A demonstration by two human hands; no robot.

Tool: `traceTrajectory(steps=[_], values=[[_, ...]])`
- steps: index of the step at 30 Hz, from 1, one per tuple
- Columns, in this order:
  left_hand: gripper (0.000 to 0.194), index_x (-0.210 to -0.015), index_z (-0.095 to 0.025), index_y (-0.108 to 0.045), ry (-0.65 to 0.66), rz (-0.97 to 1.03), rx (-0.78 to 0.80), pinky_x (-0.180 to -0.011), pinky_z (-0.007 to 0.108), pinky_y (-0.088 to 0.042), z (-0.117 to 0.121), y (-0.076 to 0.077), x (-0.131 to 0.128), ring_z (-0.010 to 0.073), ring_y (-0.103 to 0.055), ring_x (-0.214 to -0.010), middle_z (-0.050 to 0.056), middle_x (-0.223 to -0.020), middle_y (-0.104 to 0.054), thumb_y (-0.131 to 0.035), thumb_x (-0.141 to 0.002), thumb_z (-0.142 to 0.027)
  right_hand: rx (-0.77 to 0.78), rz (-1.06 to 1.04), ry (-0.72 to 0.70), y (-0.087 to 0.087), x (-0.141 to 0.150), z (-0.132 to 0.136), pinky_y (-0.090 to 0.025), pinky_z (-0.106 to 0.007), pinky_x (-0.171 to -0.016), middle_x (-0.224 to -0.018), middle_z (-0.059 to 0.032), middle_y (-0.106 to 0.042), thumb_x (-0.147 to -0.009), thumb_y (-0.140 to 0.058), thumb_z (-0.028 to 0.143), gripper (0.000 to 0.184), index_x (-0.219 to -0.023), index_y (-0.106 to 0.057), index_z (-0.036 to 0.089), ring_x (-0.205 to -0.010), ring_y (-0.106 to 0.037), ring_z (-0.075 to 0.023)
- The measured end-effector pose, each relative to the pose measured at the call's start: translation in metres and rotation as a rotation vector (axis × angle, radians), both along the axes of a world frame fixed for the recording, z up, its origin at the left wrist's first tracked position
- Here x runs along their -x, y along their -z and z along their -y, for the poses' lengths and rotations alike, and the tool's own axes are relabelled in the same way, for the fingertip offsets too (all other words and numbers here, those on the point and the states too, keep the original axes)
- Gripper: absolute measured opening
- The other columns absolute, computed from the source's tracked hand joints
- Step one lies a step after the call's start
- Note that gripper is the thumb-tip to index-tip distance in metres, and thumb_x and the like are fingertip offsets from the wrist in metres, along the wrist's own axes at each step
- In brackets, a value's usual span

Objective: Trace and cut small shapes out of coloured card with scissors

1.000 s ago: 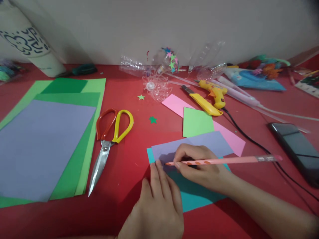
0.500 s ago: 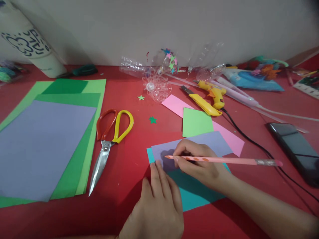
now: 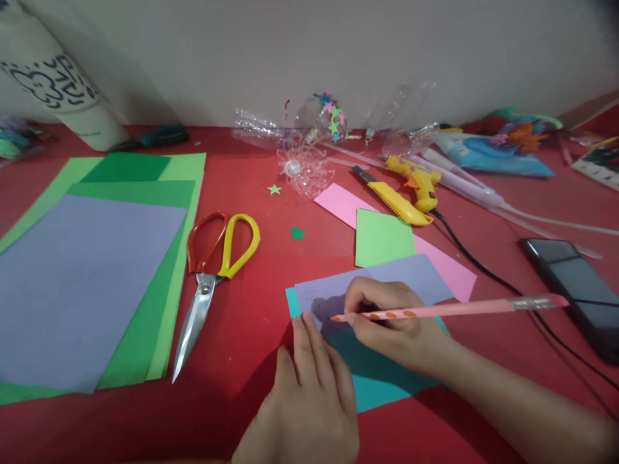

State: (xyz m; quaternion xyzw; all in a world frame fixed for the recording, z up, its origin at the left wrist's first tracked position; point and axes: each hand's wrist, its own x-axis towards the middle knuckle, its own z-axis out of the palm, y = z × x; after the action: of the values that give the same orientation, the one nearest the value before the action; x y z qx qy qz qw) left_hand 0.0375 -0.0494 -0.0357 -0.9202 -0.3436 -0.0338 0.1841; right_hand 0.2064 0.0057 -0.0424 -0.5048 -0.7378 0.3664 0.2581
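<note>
A pink pencil (image 3: 459, 308) is pinched between the thumb and fingers of my right hand (image 3: 399, 322), its eraser end pointing right. The pencil's tip is at the purple paper strip (image 3: 319, 287), where faint marks show near the left end. My left hand (image 3: 314, 393) lies flat with fingers stretched out, their tips on the strip's lower left edge. Under the strip is a teal sheet (image 3: 382, 380), partly covered by both hands. A light green square (image 3: 384, 237) and a pink strip (image 3: 447, 267) lie just beyond the purple strip.
Scissors (image 3: 206, 283) lie left of my hands, beside stacked purple and green sheets (image 3: 91, 290). Two paper stars are behind, including a dark green star (image 3: 297, 233). A yellow cutter (image 3: 396, 201), glue gun (image 3: 418, 183) with black cord, and phone (image 3: 573, 290) are right.
My right hand has shifted slightly right and down along the purple strip, and the pencil's eraser end has risen. More faint marks show on the strip. My left hand stays nearly still.
</note>
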Motion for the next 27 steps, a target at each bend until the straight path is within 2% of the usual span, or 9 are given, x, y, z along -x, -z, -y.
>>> traceTrajectory(steps=[10, 27], values=[[0.036, -0.094, -0.005, -0.071, -0.002, -0.006, -0.004, -0.062, 0.029, -0.058, 0.0000, -0.0005, -0.0001, 0.0304, -0.070, -0.091, 0.021, -0.100, -0.071, -0.039, -0.077, -0.002, -0.082, 0.048, -0.018, 0.0040, -0.0003, 0.0032, -0.030, -0.017, -0.044, -0.051, 0.0060, -0.048, -0.068, -0.044, 0.010, 0.012, -0.062, -0.046, 0.020, -0.045, -0.041, -0.0078], [0.036, -0.093, -0.004, -0.071, -0.001, 0.008, -0.013, -0.060, 0.029, -0.058, -0.0003, -0.0001, -0.0002, 0.0317, -0.070, -0.090, 0.023, -0.099, -0.071, -0.038, -0.077, -0.002, -0.046, 0.030, -0.018, 0.0022, 0.0007, 0.0027, -0.034, -0.017, -0.046, -0.055, 0.0051, -0.054, -0.071, -0.048, 0.009, 0.013, -0.064, -0.052, 0.019, -0.048, -0.047, -0.0081]])
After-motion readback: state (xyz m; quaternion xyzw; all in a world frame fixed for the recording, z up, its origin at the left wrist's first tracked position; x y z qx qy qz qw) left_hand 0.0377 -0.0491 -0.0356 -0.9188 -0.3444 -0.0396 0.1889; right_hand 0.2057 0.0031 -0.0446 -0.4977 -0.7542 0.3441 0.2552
